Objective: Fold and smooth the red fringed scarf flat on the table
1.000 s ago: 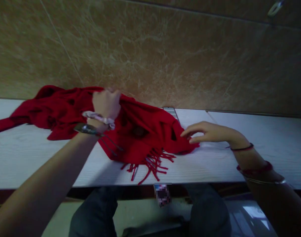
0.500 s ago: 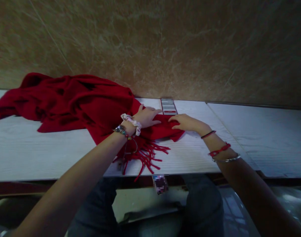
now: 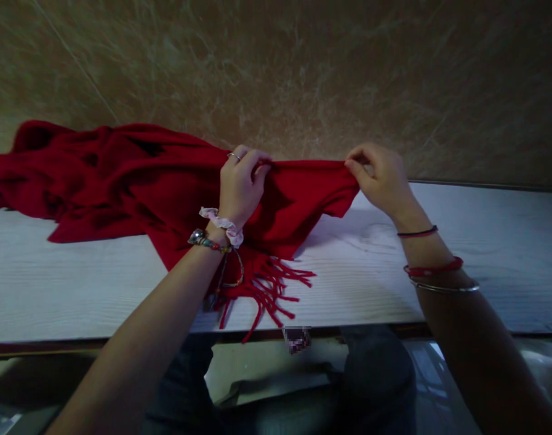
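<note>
Both hands have shifted toward the wall since half a second ago in the head view, and the right hand has also swung outward, drawing the edge of the red scarf straight between them. The right hand pinches that edge near its end between thumb and fingers; the left hand, its thumb and fingers brought together, appears to pinch the same edge farther in. From the right fingertips the scarf runs under the left hand and on beyond it in rumpled folds, while its fringe lies on the white tabletop, on the body's side of the left hand. The step in hand looks like pulling this edge taut; the next move probably calls for keeping both pinches while easing out the slack hanging between the hands.
</note>
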`<state>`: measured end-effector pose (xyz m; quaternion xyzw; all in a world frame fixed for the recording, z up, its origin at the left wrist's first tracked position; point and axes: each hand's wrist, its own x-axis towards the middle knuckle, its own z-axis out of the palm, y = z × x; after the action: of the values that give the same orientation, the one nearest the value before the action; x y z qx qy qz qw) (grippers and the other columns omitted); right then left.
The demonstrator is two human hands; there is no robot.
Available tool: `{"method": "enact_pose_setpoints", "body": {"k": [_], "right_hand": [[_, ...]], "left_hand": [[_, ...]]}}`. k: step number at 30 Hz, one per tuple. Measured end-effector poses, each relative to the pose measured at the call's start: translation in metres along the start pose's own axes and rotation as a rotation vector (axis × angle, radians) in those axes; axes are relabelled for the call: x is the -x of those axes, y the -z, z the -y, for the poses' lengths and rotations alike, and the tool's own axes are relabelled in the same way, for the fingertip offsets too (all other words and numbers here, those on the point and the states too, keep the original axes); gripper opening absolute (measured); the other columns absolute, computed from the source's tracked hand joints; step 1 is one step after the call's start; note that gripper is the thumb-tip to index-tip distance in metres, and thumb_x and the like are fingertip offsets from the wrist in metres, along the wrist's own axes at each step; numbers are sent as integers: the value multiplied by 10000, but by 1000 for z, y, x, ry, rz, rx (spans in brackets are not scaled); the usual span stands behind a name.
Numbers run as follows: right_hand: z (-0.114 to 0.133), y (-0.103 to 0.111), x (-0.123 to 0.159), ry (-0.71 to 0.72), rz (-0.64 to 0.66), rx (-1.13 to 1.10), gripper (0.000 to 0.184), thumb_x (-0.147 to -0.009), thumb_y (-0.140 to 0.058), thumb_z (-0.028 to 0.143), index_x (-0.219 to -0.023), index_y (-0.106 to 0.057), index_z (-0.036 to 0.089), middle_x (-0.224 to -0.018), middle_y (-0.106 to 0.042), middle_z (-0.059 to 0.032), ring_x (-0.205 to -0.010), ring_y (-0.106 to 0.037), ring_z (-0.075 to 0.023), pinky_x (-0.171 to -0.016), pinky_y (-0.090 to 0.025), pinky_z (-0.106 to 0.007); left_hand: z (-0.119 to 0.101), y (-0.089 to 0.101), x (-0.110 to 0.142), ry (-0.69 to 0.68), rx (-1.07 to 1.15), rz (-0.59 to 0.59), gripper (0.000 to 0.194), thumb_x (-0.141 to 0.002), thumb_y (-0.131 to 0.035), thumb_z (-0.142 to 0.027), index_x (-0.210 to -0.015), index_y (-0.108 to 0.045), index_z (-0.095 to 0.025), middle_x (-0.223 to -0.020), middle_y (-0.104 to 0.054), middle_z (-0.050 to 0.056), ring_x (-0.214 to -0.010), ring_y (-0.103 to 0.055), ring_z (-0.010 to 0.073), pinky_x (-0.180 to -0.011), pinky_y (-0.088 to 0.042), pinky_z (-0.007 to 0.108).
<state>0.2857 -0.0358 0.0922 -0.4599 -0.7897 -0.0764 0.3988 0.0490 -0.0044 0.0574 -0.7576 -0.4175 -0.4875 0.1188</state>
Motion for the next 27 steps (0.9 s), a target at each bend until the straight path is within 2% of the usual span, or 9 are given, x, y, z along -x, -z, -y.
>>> {"method": "enact_pose_setpoints", "body": {"k": [2, 5, 7, 10, 14, 17, 19, 23, 27], "right_hand": [[7, 0, -1, 33, 43, -71, 145, -817, -459, 267, -800, -576, 182, -754, -595, -26, -733, -547, -154, -672, -406, -292], [12, -16, 11, 34, 320, -182, 165, -794, -506, 297, -861, -588, 171, -715, -601, -11, -646, -544, -135, -612, -416, -268], [14, -30, 24, 46, 469, -197, 236, -768, -551, 314, -941, -586, 159, -769, -623, -27, -660, -547, -142, -616, -419, -271], [17, -46, 39, 96, 534, -175, 312, -758, -569, 342, -1013, -574, 162, -908, -633, -58, -776, -551, -168, -688, -414, -291], [20, -52, 42, 62, 439, -94, 174, -802, -512, 290, -826, -620, 155, -796, -621, -50, -744, -529, -161, -677, -384, -285], [19, -50, 39, -18, 300, -85, 257, -828, -462, 281, -652, -603, 158, -651, -566, -27, -644, -497, -139, -613, -360, -269], [17, -49, 37, -84, 208, -135, 276, -828, -452, 284, -631, -602, 161, -615, -551, -12, -605, -489, -130, -581, -353, -261], [12, -48, 38, -205, 108, -279, 208, -805, -468, 276, -775, -645, 170, -682, -606, -5, -635, -526, -136, -588, -381, -260], [14, -48, 40, -224, 162, -334, 279, -740, -547, 250, -1008, -603, 193, -754, -631, 5, -626, -535, -129, -598, -412, -266]], "left_hand": [[4, 0, 5, 4, 9, -2, 100, -849, -463, -198, -841, -560, -171, -829, -547, 28, -803, -523, 143, -731, -421, 283], [13, -2, 16, 6, 27, 54, 126, -848, -444, -204, -853, -565, -168, -801, -541, 27, -769, -523, 143, -711, -423, 274], [17, -4, 22, -4, 41, 85, 143, -850, -433, -213, -873, -567, -166, -796, -540, 27, -752, -525, 137, -701, -424, 261], [15, -5, 27, -46, 49, 119, 168, -865, -413, -236, -888, -565, -167, -784, -542, 22, -740, -527, 129, -697, -424, 248], [8, -5, 27, -96, 71, 107, 213, -887, -387, -279, -857, -562, -161, -794, -540, 32, -771, -532, 137, -723, -424, 257], [5, 0, 24, -97, 76, 24, 244, -892, -381, -302, -829, -569, -161, -785, -527, 38, -758, -531, 138, -713, -431, 264], [2, 3, 23, -109, 66, -10, 255, -893, -379, -300, -819, -577, -158, -768, -523, 40, -738, -529, 135, -697, -433, 259], [-3, 6, 23, -133, 23, 70, 259, -899, -356, -292, -905, -580, -162, -811, -550, 43, -765, -533, 141, -702, -421, 262], [-10, 5, 25, -172, 2, 245, 299, -856, -440, -347, -1076, -524, -164, -986, -570, 68, -899, -524, 183, -791, -385, 313]]}}
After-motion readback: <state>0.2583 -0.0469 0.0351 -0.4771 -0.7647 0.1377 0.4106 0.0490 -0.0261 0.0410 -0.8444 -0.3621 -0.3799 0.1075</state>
